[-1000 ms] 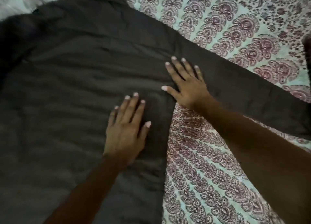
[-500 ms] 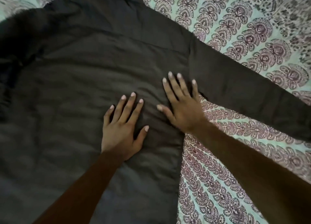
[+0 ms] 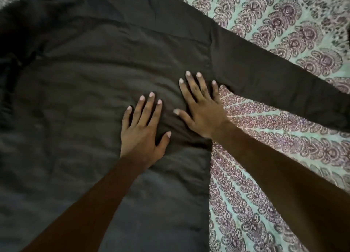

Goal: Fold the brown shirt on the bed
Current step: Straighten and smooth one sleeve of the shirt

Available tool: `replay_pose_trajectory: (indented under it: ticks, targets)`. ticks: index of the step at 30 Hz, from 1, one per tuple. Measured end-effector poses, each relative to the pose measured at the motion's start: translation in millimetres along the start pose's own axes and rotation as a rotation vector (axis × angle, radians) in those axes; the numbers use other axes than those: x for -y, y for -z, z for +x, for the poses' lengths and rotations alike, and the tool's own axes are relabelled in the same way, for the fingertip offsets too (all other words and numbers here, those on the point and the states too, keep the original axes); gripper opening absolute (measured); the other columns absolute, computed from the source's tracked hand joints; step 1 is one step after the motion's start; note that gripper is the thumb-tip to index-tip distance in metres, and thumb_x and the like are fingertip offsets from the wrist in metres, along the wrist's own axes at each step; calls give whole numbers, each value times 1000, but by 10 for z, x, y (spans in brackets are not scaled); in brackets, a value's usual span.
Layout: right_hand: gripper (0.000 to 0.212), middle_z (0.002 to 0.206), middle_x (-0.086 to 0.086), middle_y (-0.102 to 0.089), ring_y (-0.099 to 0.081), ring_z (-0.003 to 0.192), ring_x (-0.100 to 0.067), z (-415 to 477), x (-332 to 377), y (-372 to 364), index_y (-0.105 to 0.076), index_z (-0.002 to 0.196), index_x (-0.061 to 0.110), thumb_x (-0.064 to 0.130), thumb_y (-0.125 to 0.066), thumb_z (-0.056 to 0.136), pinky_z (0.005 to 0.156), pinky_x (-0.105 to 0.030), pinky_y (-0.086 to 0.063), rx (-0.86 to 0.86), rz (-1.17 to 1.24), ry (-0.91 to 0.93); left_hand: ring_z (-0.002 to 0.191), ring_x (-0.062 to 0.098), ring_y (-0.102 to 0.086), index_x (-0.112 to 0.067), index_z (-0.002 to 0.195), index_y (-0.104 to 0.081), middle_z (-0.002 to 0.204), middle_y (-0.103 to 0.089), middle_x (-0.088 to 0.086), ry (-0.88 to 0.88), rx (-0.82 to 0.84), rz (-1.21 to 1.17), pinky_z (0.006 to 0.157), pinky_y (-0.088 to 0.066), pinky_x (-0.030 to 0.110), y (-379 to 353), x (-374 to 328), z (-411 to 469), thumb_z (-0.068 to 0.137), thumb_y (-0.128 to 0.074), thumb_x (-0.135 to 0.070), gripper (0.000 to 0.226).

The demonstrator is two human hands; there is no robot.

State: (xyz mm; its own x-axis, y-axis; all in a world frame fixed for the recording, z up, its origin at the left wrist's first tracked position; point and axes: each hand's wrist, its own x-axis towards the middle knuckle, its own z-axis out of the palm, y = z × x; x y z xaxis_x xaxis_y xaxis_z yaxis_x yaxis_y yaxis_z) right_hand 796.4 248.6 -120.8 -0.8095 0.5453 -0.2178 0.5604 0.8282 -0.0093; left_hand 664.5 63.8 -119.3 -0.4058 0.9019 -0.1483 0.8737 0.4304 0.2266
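Observation:
The dark brown shirt point(image 3: 91, 85) lies spread flat on the bed, back side up, filling the left and middle of the view. Its right sleeve point(image 3: 280, 81) stretches out to the right edge. My left hand point(image 3: 144, 132) presses flat on the shirt's body with fingers straight and spread. My right hand point(image 3: 200, 107) lies flat beside it near the armpit, fingers straight, its heel over the shirt's right side edge. The shirt's left part runs out of view and its lower part is hidden under my arms.
A bedsheet point(image 3: 265, 185), pale green with a maroon paisley pattern, covers the bed and shows to the right of the shirt and along the top right.
Both hands stay flat on the shirt; the right hand has slid from the sleeve toward the armpit, closer to the left hand. The view has shifted, showing more of the sleeve.

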Motion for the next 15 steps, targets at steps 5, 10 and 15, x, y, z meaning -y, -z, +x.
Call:
replay_pose_trajectory:
  ticks: [5,10,15]
  targets:
    - [86,174,-3,3,2,161,-25,-1086,9,-26,-10,166,23,74,-28,100,124,-64,-11,80,-77,112,161,27,-11,-20,166,-17,175,-5,4,-212,98,34,126,-18,57,-73,-37,-820,91,-50,-65,93]
    - [82,174,0,9,9,160,-30,-1201,165,82,-9,166,23,69,-32,102,127,-62,-3,5,24,-102,160,27,-18,-19,164,-25,175,-12,3,-277,148,24,125,-22,58,-163,-103,-1516,86,-57,-68,98]
    - [78,175,3,2,7,161,-26,-770,601,-23,-10,166,25,65,-31,102,126,-61,-10,15,89,-29,159,30,-22,-18,163,-29,174,-17,4,-287,171,17,123,-24,60,-169,-145,-1766,82,-60,-69,101]
